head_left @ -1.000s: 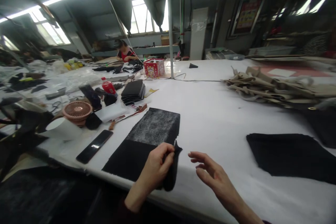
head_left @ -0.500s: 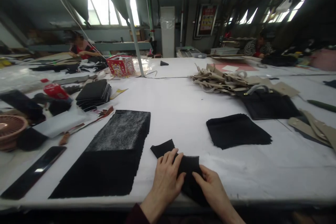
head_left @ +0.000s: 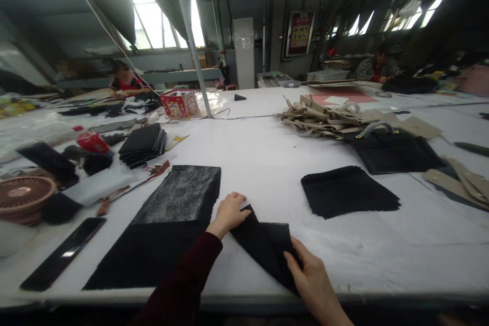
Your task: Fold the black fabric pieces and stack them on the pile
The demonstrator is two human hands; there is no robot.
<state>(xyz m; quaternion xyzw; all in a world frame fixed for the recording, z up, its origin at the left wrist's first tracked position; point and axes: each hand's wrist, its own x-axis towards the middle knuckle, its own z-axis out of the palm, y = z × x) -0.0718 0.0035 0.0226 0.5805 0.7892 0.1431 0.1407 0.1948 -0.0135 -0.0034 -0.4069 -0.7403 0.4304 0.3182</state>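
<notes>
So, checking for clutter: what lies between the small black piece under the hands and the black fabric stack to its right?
Only bare white table, per the head view.

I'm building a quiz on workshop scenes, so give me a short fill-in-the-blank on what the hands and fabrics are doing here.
1. Both hands rest on a small piece of black fabric lying on the ____ table.
2. The left hand presses the piece's far corner, right beside a tall ____ of black fabric pieces.
3. The right hand presses the piece's ____ edge.
4. A black phone lies to the ____ of that stack.

Missing words: white; stack; near; left
</notes>
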